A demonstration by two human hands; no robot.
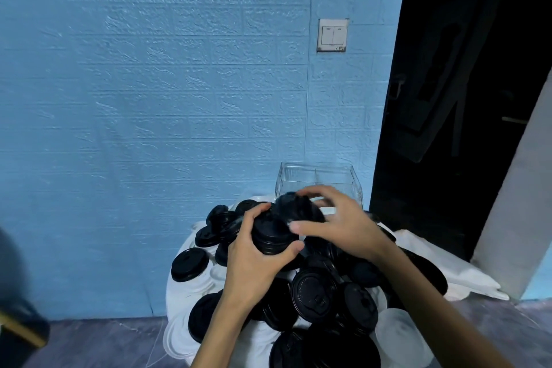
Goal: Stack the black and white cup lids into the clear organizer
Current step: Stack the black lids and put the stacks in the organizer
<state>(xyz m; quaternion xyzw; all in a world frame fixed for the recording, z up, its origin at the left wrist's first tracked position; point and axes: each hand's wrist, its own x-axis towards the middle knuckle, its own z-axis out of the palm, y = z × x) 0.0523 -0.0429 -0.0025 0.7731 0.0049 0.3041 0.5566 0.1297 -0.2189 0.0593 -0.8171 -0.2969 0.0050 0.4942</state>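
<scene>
A heap of loose black lids and white lids covers the white surface in front of me. My left hand grips a short stack of black lids above the heap, thumb and fingers curled round its sides. My right hand holds one blurred black lid tilted over the top of that stack, fingers bent over its rim. The clear organizer stands just behind my hands against the blue wall, partly hidden by them; its visible upper part holds no lids.
A blue brick-pattern wall rises right behind the heap, with a light switch on it. A dark doorway opens to the right. White sheeting trails off to the right. A dark blurred object sits at the lower left.
</scene>
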